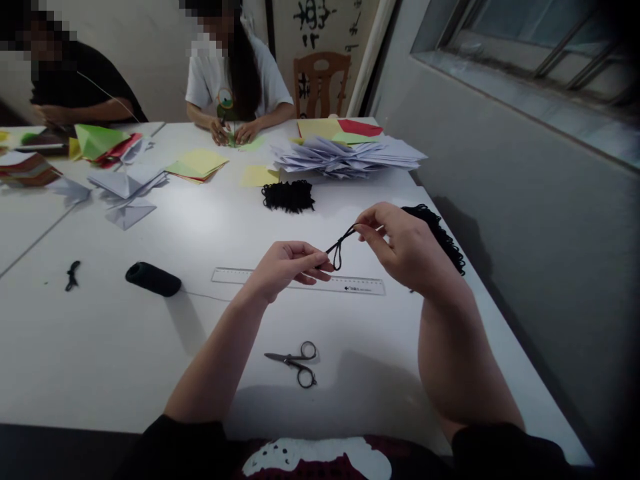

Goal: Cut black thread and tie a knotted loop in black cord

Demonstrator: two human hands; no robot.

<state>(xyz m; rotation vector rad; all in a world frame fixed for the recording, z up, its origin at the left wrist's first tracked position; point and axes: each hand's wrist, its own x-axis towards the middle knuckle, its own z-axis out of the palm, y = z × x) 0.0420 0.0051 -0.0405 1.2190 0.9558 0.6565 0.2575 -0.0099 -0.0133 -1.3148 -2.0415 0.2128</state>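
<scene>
Between my two hands a looped black cord [339, 250] is stretched above the table. My left hand [287, 267] pinches its lower left end between thumb and fingers. The upper right end is pinched by the thumb and fingertips of my right hand [393, 237], and a small loop hangs down in the middle. Below my left hand lies a clear ruler [350, 287]. Nearer to me rest metal scissors [297, 363] with their blades pointing left. A black thread spool [153, 279] lies on its side to the left, its thread trailing toward my left forearm.
Bundles of black loops [288, 197] lie ahead, with another bundle [440, 233] behind my right hand. Folded white paper [345, 158] is piled at the back right. Coloured sheets [197, 164] lie further left. Two people sit across the white table [90, 380]; a wall [500, 200] runs along the right.
</scene>
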